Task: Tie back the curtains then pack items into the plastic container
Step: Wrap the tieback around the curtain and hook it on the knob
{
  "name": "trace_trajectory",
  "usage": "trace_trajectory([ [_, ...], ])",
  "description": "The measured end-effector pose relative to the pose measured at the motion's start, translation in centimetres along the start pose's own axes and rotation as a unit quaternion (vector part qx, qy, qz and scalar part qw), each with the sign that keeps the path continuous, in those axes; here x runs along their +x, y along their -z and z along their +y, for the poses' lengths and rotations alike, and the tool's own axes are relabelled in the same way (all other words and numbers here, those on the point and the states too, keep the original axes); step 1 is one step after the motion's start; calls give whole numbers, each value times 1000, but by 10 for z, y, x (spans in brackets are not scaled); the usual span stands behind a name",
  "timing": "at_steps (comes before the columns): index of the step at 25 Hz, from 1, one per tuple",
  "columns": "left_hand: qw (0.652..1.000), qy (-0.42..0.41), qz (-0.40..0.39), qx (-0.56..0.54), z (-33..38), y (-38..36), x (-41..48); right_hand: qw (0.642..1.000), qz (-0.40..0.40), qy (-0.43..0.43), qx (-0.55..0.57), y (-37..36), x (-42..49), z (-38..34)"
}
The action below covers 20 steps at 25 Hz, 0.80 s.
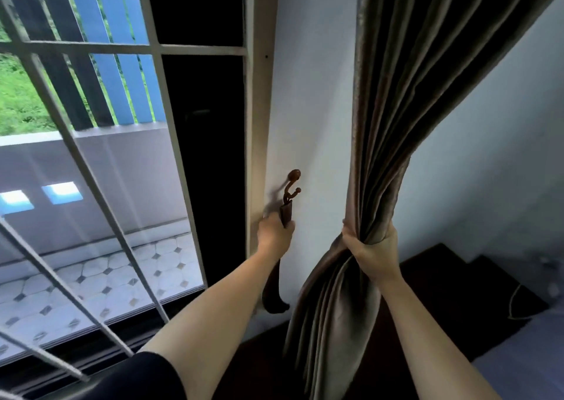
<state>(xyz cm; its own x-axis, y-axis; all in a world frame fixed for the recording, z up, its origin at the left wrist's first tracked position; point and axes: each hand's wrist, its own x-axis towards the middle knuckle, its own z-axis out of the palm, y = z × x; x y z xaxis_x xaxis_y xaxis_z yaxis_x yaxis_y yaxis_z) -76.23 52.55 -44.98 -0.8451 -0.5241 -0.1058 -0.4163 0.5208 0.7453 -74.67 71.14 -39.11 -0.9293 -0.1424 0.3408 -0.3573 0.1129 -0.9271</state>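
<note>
**dustbunny:** ok so where's the curtain at, and what are the hands doing?

**windowseat:** The curtain (396, 94) is the brownish-grey one. It comes down from 1 o'clock in the shot and gets bunched into a waist around 5 o'clock from centre, then the folds fan out again toward 6. The right hand (370, 247) is clamped round that waist, fingers and thumb wrapped tight on the gathered fabric, so the cloth sits clear of the white wall (317, 79).

**dustbunny:** and the other one?

**windowseat:** The left hand (274, 231) is at 9 o'clock of the right one, near it but not touching, up against the wall beside the window frame (261, 109). Its fingers are curled round the tieback (287, 213), a dark brown strap. The strap hangs off a brown wall hook (294, 174) at 12 o'clock, just above the knuckles. Its loose end droops out below the wrist toward 6, lying against the wall. Tieback and curtain are apart, with bare wall between them.

**dustbunny:** anything else in the shot?

**windowseat:** A white window grille (91, 47) fills 9 to 11 o'clock, with a tiled balcony floor (128, 274) behind it at 8. There are dark steps (442, 280), wood by the look of them, at 4 o'clock past the curtain's lower part. A dark sleeve (143, 378) shows at 7 on the left arm.
</note>
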Motion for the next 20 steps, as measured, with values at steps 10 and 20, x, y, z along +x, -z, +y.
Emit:
trace_trajectory([
  [10, 984, 45, -55, -161, -10, 11, -19, 999, -41, 4, 0, -8, 21, 9],
  [20, 971, -157, -70, 164, -55, 147, -42, 995, -98, -4, 21, -100, 16, 5],
])
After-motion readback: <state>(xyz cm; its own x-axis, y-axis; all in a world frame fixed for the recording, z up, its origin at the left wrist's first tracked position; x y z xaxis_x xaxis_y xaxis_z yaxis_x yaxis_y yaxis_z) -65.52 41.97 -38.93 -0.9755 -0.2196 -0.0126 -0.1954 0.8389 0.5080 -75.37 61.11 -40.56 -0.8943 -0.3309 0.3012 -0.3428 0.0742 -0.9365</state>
